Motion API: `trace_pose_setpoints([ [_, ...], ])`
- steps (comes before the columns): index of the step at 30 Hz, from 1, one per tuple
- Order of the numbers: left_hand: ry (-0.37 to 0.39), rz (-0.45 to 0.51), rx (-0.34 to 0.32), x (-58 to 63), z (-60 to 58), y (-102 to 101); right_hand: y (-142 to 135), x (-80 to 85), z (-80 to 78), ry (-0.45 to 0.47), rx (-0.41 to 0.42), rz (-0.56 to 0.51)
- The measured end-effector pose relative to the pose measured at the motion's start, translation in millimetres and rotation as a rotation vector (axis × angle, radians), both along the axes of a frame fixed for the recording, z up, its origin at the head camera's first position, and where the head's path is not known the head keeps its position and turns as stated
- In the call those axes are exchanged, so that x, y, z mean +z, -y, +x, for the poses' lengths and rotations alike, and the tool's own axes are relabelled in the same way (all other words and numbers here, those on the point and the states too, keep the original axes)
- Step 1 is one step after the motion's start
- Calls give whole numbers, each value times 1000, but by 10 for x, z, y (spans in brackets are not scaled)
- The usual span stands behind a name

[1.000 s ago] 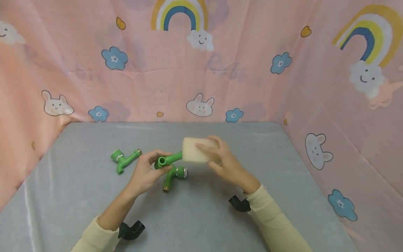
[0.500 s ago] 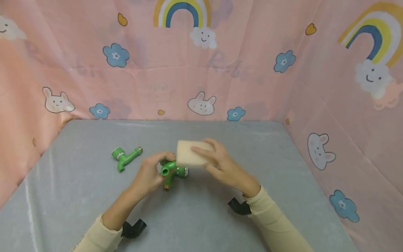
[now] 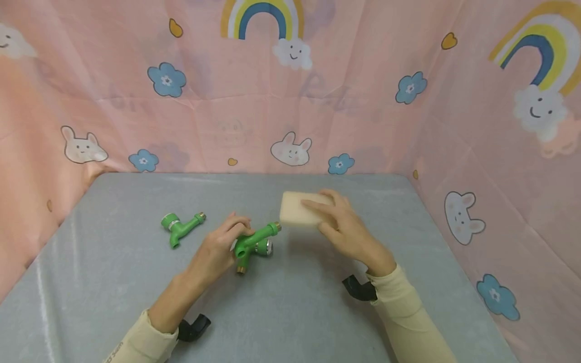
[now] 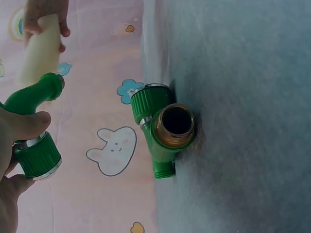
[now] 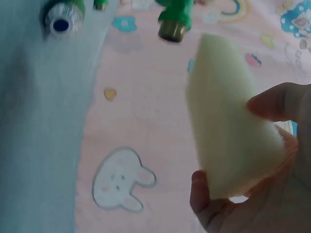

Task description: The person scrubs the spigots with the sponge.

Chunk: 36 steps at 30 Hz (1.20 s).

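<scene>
My left hand (image 3: pixel 215 252) grips a green faucet (image 3: pixel 258 236) above the table, its brass threaded end pointing right. In the left wrist view, a thumb lies across the faucet's body and its ribbed green knob (image 4: pixel 39 156) hangs below. A pale cream sponge (image 3: pixel 300 208) is pinched in my right hand (image 3: pixel 351 229), just right of the brass end. The right wrist view shows a small gap between the sponge (image 5: pixel 223 116) and that end. Beneath the held faucet, a second green faucet (image 4: pixel 158 141) lies on the table, partly hidden in the head view.
A third green faucet (image 3: pixel 180 231) lies to the left on the grey tabletop (image 3: pixel 295 312). Black curved mounts (image 3: pixel 194 328) sit at both wrists. Pink patterned cloth (image 3: pixel 204 126) hangs behind the table and along its sides.
The sponge first moved left over the held faucet, then back right and slightly up, uncovering its brass end. The left hand has turned the faucet somewhat.
</scene>
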<state>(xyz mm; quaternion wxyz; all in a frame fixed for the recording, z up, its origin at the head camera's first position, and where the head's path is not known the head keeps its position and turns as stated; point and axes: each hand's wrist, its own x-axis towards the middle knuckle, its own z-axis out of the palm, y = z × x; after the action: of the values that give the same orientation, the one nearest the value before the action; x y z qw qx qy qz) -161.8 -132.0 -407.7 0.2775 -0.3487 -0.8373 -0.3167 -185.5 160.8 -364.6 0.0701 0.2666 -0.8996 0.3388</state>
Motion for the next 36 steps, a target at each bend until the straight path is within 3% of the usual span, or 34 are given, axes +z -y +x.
trace_pose_setpoints([
  [5, -23, 0, -46, -19, -3, -23, 176, -62, 46, 82, 185, -53],
  [7, -26, 1, -58, -25, -3, -27, 203, -84, 58, 123, 222, -57],
  [14, 0, 61, -58, -10, -2, 66, 75, -104, -12, 296, 218, -99],
  [20, 74, 135, -31, 42, -30, 106, -77, -44, -76, 319, 167, -135],
  [23, 164, 168, -8, 54, -37, 106, -78, -9, -65, 268, 131, -177],
  [26, 321, 220, -25, 55, -47, 111, 17, 12, -33, 186, 147, -202],
  [31, 631, 396, -152, 82, -59, 143, 185, 29, 58, 94, 203, -193],
  [36, 820, 588, -241, 113, -43, 203, 167, -5, 70, 83, 178, -200],
])
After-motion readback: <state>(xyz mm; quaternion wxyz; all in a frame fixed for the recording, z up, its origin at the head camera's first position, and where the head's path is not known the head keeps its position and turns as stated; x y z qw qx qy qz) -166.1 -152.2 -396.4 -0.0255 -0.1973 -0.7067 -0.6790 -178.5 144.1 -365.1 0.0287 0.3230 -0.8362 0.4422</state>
